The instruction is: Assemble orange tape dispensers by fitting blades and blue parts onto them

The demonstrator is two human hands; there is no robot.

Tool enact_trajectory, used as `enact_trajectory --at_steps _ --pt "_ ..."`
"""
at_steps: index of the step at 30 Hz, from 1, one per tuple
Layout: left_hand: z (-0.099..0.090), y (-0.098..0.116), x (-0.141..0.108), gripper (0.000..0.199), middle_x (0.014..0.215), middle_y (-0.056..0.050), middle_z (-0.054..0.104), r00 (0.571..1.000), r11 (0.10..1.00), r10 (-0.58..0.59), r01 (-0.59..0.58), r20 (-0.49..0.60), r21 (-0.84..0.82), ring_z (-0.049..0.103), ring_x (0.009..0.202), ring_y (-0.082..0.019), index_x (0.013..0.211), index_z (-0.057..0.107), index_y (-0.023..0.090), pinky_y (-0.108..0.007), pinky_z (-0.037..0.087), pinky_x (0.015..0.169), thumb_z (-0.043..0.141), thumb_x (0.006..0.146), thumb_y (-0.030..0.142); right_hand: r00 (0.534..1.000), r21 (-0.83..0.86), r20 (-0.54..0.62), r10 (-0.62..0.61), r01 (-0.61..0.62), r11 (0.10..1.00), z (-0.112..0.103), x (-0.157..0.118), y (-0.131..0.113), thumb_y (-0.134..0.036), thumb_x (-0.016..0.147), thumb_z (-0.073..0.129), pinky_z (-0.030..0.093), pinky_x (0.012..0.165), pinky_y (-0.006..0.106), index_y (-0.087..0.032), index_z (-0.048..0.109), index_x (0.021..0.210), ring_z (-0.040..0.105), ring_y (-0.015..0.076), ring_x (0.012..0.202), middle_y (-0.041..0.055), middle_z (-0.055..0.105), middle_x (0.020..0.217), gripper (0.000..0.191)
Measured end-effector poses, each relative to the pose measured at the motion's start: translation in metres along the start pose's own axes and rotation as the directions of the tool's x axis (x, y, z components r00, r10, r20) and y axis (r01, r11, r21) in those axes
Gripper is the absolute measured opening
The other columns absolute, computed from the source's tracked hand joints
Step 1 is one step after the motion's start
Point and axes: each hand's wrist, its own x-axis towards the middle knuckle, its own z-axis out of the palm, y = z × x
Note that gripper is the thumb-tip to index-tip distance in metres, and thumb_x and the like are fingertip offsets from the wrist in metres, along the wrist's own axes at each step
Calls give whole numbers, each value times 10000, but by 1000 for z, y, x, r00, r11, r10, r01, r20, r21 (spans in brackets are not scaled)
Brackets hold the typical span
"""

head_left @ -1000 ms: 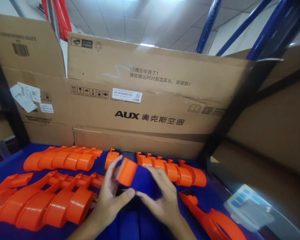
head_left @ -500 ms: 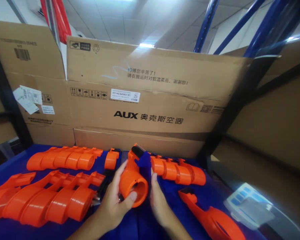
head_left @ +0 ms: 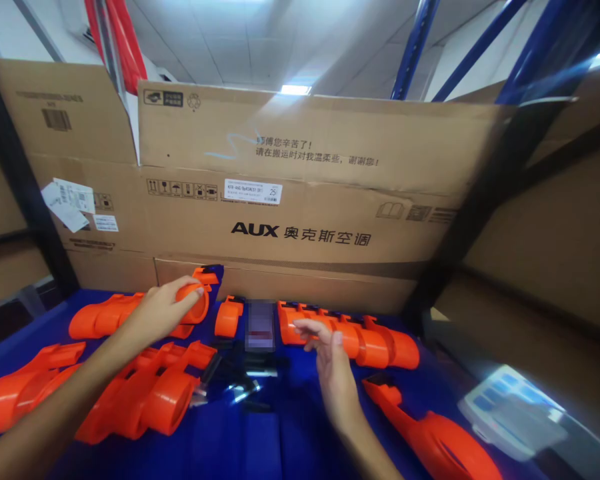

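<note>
My left hand (head_left: 167,307) is closed around an orange plastic tape dispenser (head_left: 194,305) with a round hollow body, a black end and a dark blue flap. It is over the right end of the back-left row of similar dispensers (head_left: 105,317), partly covering it. My right hand (head_left: 333,363) is empty, its fingers loosely apart, in front of the back-right row of dispensers (head_left: 373,347). A single small dispenser (head_left: 227,319) stands between the two rows. Dark pieces with shiny metal (head_left: 245,390) lie mid-table.
More orange dispensers (head_left: 167,403) line the front left, partly behind my left forearm. One long dispenser (head_left: 435,437) lies at front right beside a clear plastic box (head_left: 513,410). A dark rectangular object (head_left: 260,325) is at the back centre. A cardboard wall (head_left: 300,267) closes the far side.
My left hand has carried the dispenser from the middle toward the back left. My right hand has moved away from it, slightly right, with fingers loosened.
</note>
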Motion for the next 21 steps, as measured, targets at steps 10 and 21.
enact_trajectory --at_steps 10,21 --pt "42 4 34 483 1121 -174 791 988 966 -40 -1 151 260 719 1058 -402 1215 721 209 -472 485 935 430 939 477 996 86 -90 -30 38 996 -1 0 -13 -579 1069 186 487 743 370 -228 753 988 630 254 867 80 737 936 672" --pt "76 -2 34 482 1120 -228 773 976 947 -43 -29 215 319 711 1100 -387 1261 648 136 -472 486 935 365 1011 436 999 134 -7 -39 39 990 -1 -4 -26 -587 1067 137 452 714 370 -240 747 850 601 241 772 60 691 782 735"
